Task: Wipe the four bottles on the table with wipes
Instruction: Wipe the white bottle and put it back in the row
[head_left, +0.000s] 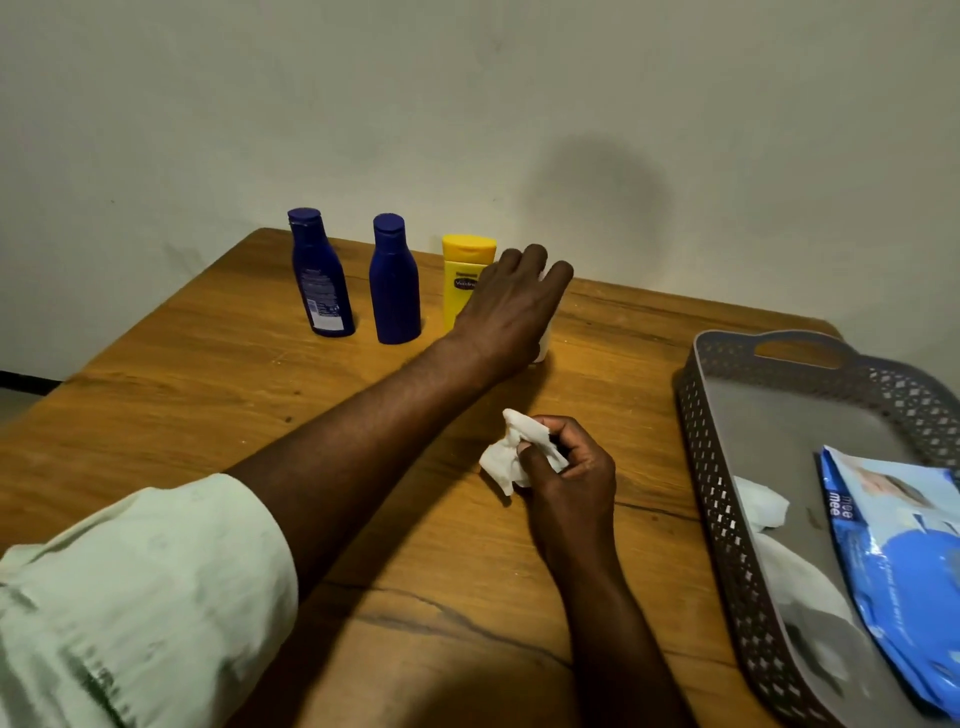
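Reaching along the desk's (156, 415) far edge, our left hand (511, 306) closes its fingers around a white bottle (543, 345), mostly hidden, beside the yellow Vaseline bottle (462, 278) and two blue bottles (322, 275). We should grip low and lift straight. Our right hand (566, 467) pinches a crumpled wipe (506, 457). The pack (893, 545) in the tray (727, 493) reads "mee mee".

Two dark blue plastic bottles (322, 273) (395, 280) and one yellow plastic bottle (462, 278) stand upright in a row near the far edge — a fourth, white bottle (541, 345) is mostly hidden. A crumpled white wipe (511, 452) is held just above the wooden surface (208, 364).
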